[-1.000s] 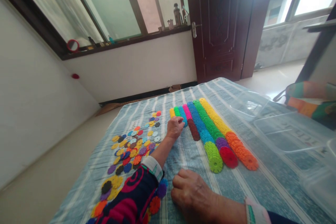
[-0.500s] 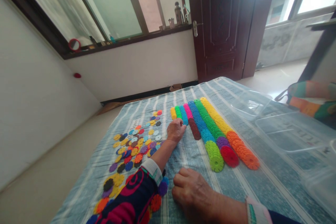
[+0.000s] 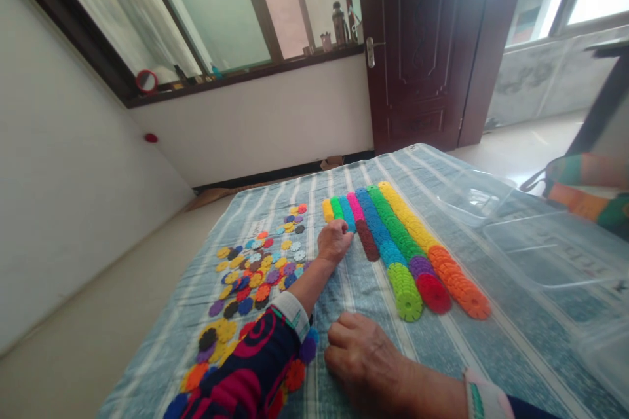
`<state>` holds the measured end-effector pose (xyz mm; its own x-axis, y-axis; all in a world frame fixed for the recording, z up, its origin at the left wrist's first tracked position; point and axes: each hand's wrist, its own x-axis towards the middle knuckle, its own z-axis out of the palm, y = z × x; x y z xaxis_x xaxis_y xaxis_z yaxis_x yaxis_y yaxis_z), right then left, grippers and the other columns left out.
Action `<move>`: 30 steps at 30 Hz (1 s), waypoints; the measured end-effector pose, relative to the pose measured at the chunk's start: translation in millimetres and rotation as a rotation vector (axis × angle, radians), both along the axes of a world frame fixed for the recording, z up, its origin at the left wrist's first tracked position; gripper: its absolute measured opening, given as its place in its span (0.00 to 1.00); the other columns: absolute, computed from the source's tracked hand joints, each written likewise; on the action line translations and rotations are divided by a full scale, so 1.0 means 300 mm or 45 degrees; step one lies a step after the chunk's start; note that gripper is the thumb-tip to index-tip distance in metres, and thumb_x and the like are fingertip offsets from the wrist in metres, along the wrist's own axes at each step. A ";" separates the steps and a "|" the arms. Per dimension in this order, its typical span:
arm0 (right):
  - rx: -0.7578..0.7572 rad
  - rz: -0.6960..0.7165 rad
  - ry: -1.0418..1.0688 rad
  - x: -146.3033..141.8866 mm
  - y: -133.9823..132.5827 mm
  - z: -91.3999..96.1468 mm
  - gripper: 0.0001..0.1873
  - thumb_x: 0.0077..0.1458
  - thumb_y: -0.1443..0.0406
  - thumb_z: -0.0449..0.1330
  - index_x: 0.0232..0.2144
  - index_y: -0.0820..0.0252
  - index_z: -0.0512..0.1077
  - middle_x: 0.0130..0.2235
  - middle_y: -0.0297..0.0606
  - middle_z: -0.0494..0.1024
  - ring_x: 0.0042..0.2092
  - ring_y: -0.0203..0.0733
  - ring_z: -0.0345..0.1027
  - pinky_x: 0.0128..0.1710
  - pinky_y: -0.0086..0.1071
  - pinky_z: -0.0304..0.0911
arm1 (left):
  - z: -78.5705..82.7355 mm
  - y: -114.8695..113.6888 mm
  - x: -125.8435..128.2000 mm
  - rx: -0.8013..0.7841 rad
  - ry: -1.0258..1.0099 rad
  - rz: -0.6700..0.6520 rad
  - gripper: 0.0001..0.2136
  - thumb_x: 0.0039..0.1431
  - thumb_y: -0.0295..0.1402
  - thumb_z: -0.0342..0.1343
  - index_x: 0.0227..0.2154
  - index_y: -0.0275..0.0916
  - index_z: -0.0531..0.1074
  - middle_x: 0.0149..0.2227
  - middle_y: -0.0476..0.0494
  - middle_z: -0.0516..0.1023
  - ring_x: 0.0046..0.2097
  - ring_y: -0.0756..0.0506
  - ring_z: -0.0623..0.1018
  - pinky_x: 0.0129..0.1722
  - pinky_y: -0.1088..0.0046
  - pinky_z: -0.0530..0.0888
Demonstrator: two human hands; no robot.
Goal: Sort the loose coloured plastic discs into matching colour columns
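The left hand (image 3: 335, 241) is resting at the near end of a short blue row (image 3: 346, 209) of notched plastic discs, its fingers bending down and covering that end; whether they are gripping a disc I cannot tell. The right hand (image 3: 366, 353) is lying curled on the striped cloth (image 3: 339, 288), closer to the person and well apart from the rows, its knuckles facing up; its palm is hiding, so I cannot tell whether it is holding anything.

A short yellow row (image 3: 327, 210) and a short green row (image 3: 337, 207) are lying just beyond the left hand, beside the blue one. To the right, a pink-and-brown row (image 3: 367, 241), a blue-to-lime row (image 3: 378, 229), a green-purple-red row (image 3: 396, 226) and a yellow-orange row (image 3: 405, 213) are running side by side, their discs overlapping. Each row's long axis is pointing from the far side toward the person, the longer ones slanting rightward as they are coming nearer.

Loose discs (image 3: 255, 278) of mixed colours are scattering left of the hands, the left sleeve (image 3: 255, 366) crossing above some.

Clear plastic boxes (image 3: 545, 245) are standing at the right, the cloth showing through them; their contents are blurring too much to make out.
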<state>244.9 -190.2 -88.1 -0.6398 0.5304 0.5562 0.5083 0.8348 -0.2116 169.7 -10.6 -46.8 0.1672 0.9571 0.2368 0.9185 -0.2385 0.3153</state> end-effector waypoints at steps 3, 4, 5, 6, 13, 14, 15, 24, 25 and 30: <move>0.018 -0.007 0.018 0.000 -0.001 0.000 0.08 0.48 0.70 0.60 0.22 0.58 0.64 0.26 0.34 0.67 0.29 0.39 0.54 0.28 0.34 0.48 | 0.000 -0.001 0.004 -0.001 -0.011 -0.003 0.01 0.52 0.28 0.58 0.28 0.38 0.74 0.31 0.45 0.78 0.36 0.46 0.76 0.35 0.73 0.66; 0.022 -0.004 0.026 0.001 -0.002 0.000 0.08 0.48 0.70 0.60 0.22 0.59 0.64 0.26 0.34 0.67 0.29 0.39 0.54 0.28 0.34 0.49 | 0.000 -0.004 0.005 -0.001 -0.012 -0.006 0.01 0.52 0.28 0.58 0.28 0.38 0.74 0.31 0.45 0.77 0.36 0.46 0.76 0.35 0.73 0.66; 0.027 0.000 0.037 0.002 -0.005 0.001 0.08 0.48 0.70 0.60 0.22 0.59 0.64 0.26 0.34 0.67 0.29 0.38 0.55 0.28 0.34 0.49 | -0.001 -0.009 0.004 0.000 -0.009 -0.011 0.01 0.52 0.28 0.58 0.29 0.38 0.74 0.32 0.45 0.78 0.36 0.46 0.76 0.35 0.73 0.66; 0.032 0.005 0.056 0.002 -0.008 0.001 0.08 0.49 0.70 0.60 0.22 0.59 0.64 0.26 0.34 0.67 0.29 0.38 0.55 0.28 0.34 0.49 | -0.002 -0.015 0.001 0.002 -0.002 -0.018 0.01 0.52 0.27 0.58 0.29 0.37 0.74 0.32 0.44 0.78 0.36 0.46 0.76 0.35 0.73 0.67; 0.075 0.030 0.311 0.007 -0.026 -0.008 0.12 0.54 0.76 0.54 0.21 0.59 0.62 0.26 0.34 0.67 0.29 0.38 0.56 0.28 0.33 0.49 | 0.025 -0.049 -0.170 0.057 0.179 -0.044 0.06 0.57 0.29 0.53 0.31 0.38 0.75 0.36 0.42 0.79 0.39 0.46 0.77 0.37 0.73 0.68; 0.078 0.036 0.322 0.008 -0.027 -0.009 0.13 0.54 0.76 0.53 0.21 0.59 0.62 0.26 0.34 0.67 0.29 0.38 0.56 0.28 0.33 0.49 | 0.041 -0.048 -0.222 0.051 0.221 0.002 0.07 0.57 0.29 0.53 0.31 0.39 0.76 0.36 0.42 0.79 0.40 0.45 0.77 0.38 0.73 0.68; 0.082 0.039 0.330 0.008 -0.029 -0.009 0.13 0.55 0.76 0.52 0.21 0.59 0.62 0.26 0.34 0.67 0.29 0.38 0.56 0.28 0.33 0.48 | 0.060 -0.045 -0.280 0.044 0.264 0.077 0.07 0.57 0.28 0.52 0.31 0.39 0.76 0.37 0.42 0.80 0.41 0.45 0.77 0.39 0.73 0.68; 0.085 0.052 0.340 0.014 -0.033 0.001 0.13 0.55 0.76 0.50 0.22 0.58 0.61 0.25 0.34 0.67 0.28 0.37 0.57 0.27 0.32 0.48 | 0.178 -0.017 -0.824 -0.056 0.320 0.728 0.08 0.49 0.25 0.54 0.26 0.40 0.79 0.33 0.44 0.82 0.38 0.44 0.79 0.33 0.76 0.68; 0.083 0.058 0.347 0.015 -0.033 0.000 0.14 0.56 0.76 0.50 0.21 0.58 0.61 0.25 0.34 0.67 0.28 0.37 0.57 0.27 0.32 0.49 | 0.177 -0.019 -0.859 -0.061 0.310 0.763 0.08 0.48 0.25 0.55 0.26 0.39 0.79 0.32 0.44 0.83 0.38 0.44 0.79 0.32 0.76 0.68; 0.081 0.078 0.349 0.018 -0.032 -0.004 0.15 0.57 0.76 0.49 0.22 0.58 0.61 0.25 0.34 0.67 0.28 0.37 0.58 0.27 0.31 0.50 | 0.149 -0.026 -0.923 -0.056 0.250 0.791 0.08 0.49 0.26 0.55 0.27 0.38 0.81 0.32 0.43 0.83 0.36 0.44 0.79 0.32 0.76 0.68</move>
<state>250.2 -199.8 -89.2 -0.4912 0.4537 0.7436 0.3874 0.8783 -0.2801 -107.3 -18.5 -2.0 -0.3837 0.8977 0.2166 0.9229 0.3644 0.1247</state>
